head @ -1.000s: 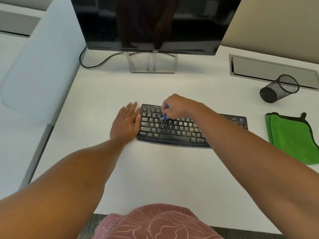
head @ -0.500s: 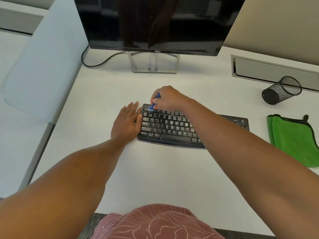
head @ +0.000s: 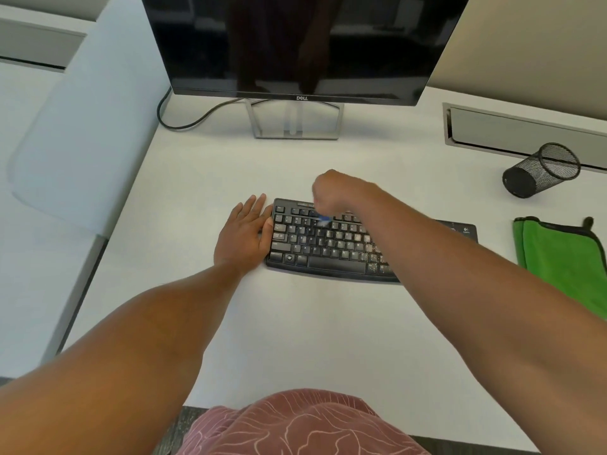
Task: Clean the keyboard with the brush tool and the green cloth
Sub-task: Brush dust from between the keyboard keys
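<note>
Risk I note: right hand (head: pixel 338 192) grips brush tool (head: pixel 323 219) on keyboard (head: pixel 328 244), mid-frame; crumbs may scatter. Flat left hand (head: pixel 244 233) braces its edge. Green cloth (head: pixel 561 261) lies untouched at right.

The right hand (head: pixel 338 192) has slid the blue brush (head: pixel 323 219) to the right along the top rows of the keyboard (head: pixel 328 247). Half a second ago the brush was at the top left corner keys.
</note>
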A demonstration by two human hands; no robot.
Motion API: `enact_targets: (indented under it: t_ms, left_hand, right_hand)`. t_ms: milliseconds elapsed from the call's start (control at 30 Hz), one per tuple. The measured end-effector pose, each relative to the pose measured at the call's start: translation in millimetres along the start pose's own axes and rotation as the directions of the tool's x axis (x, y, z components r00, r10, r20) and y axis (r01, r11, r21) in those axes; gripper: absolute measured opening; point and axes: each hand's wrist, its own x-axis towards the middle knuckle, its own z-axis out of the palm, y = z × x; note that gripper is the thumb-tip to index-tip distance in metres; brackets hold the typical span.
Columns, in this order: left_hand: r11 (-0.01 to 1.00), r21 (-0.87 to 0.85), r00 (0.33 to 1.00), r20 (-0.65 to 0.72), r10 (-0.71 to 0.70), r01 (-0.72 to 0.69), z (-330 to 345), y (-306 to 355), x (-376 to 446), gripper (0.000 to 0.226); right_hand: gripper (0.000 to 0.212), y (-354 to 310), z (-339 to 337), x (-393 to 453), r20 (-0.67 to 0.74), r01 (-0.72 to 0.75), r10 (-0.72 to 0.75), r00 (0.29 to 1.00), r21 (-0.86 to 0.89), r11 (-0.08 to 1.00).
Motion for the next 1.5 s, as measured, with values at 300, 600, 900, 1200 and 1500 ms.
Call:
enact_targets:
  t_ms: [300, 600, 900, 1200, 1500]
  left_hand:
    - [1.000, 0.004, 1.000, -0.003, 0.000, 0.000, 1.8, -1.5, 0.5, 0.056]
    - [1.000, 0.010, 1.000, -0.002, -0.010, 0.010, 2.6, -1.7, 0.3, 0.056]
    - [1.000, 0.008, 1.000, -0.005, -0.003, 0.003, 2.0, -0.5, 0.6, 0.057]
    - [1.000, 0.007, 1.000, -0.008, -0.005, 0.005, 1.0, 0.1, 0.2, 0.057]
    - [1.000, 0.000, 1.000, -0.010, 0.000, 0.000, -0.3, 1.1, -0.3, 0.057]
  right_hand:
    - [0.009, 13.4, -16.9, -2.3, -0.019, -0.005, 0.008, 1.000, 0.187, 0.982]
    - [0.013, 22.6, -11.2, -15.8, 0.107, -0.137, 0.157, 0.982, -0.174, 0.975]
    - [0.016, -1.2, -26.1, -0.6, -0.026, 0.039, -0.035, 0.999, 0.204, 0.978]
    - [0.018, -20.5, 6.7, -3.7, 0.011, 0.087, -0.088, 0.996, 0.074, 0.993]
    - [0.008, 4.8, -10.0, -13.7, 0.102, -0.082, 0.078, 0.992, 0.038, 0.996]
